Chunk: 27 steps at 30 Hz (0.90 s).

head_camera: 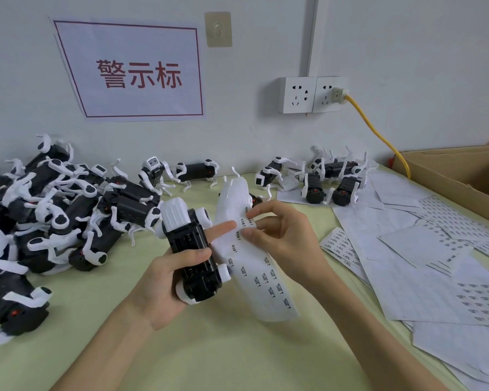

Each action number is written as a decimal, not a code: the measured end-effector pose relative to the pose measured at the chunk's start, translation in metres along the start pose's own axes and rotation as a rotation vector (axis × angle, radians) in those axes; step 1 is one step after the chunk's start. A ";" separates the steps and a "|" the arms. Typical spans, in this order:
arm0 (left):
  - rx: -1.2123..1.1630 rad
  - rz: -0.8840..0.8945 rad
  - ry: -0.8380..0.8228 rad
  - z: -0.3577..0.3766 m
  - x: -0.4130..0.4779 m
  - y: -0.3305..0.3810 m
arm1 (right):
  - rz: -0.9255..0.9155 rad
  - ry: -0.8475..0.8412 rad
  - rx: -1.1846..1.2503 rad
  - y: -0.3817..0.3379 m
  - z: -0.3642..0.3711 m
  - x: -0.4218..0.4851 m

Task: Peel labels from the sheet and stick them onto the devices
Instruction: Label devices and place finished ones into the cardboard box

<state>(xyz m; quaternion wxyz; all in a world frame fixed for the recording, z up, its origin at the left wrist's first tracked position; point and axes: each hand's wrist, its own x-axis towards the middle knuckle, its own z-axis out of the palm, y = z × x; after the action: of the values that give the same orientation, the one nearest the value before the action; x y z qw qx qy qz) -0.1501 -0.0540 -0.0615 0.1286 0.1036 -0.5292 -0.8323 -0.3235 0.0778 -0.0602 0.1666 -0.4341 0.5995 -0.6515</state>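
Black-and-white plastic, the one robot-dog device [192, 249] in play lies belly-up in the left hand [164, 280], whose fingers curl round it, its long axis pointing away from the person. The single curled label sheet [254, 277] touches its right side and runs the same way. The right hand [288, 241] pinches it with thumb and forefinger at one label [250, 220]. On the counter [209, 348], the heap of devices [54, 207] is too tangled to count.

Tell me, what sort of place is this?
Probably a factory labelling station: a heap of identical robot-dog toys, label sheets strewn beside them, and a red-lettered wall sign.
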 end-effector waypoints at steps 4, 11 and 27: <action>-0.002 0.004 0.002 -0.001 0.000 0.002 | -0.043 0.025 -0.092 0.002 0.001 0.000; 0.059 -0.010 -0.014 0.006 -0.002 0.001 | -0.087 0.097 -0.102 0.002 -0.005 0.002; 0.009 0.012 0.016 0.007 0.000 -0.004 | -0.084 0.009 -0.131 -0.004 -0.014 0.004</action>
<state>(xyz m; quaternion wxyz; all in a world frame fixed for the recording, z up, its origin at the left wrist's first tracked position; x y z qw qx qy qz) -0.1526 -0.0463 -0.0619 0.1375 0.1075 -0.5324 -0.8283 -0.3352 0.0849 -0.0540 0.1076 -0.4660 0.6228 -0.6192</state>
